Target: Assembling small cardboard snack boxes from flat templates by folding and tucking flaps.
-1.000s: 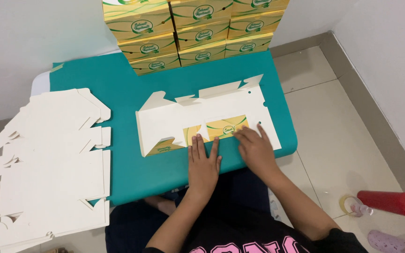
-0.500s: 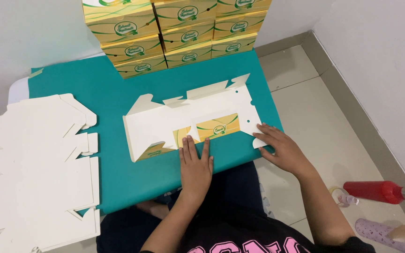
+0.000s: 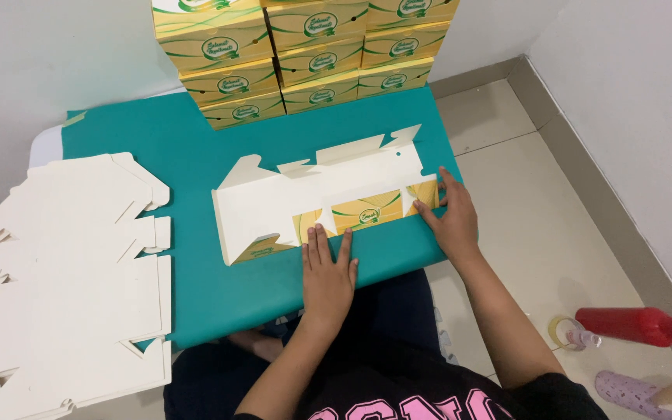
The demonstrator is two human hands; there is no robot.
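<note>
A flat die-cut carton blank (image 3: 328, 187) lies white side up on the teal table (image 3: 188, 140), with its near flaps folded over to show yellow and green print. My left hand (image 3: 328, 268) presses flat on the near edge of the blank, fingers together. Over at the blank's right end, my right hand (image 3: 449, 218) rests with its fingers on the folded yellow flap.
A stack of white unfolded blanks (image 3: 64, 272) lies at the table's left. Several assembled yellow-green boxes (image 3: 297, 54) are stacked against the back wall. On the tiled floor at right lie a red bottle (image 3: 635, 325), a tape roll (image 3: 563, 333) and a slipper (image 3: 647, 395).
My right hand has slid rightward along the folded flap to the blank's right end. My left hand has stayed pressing near the middle. The camera view has shifted.
</note>
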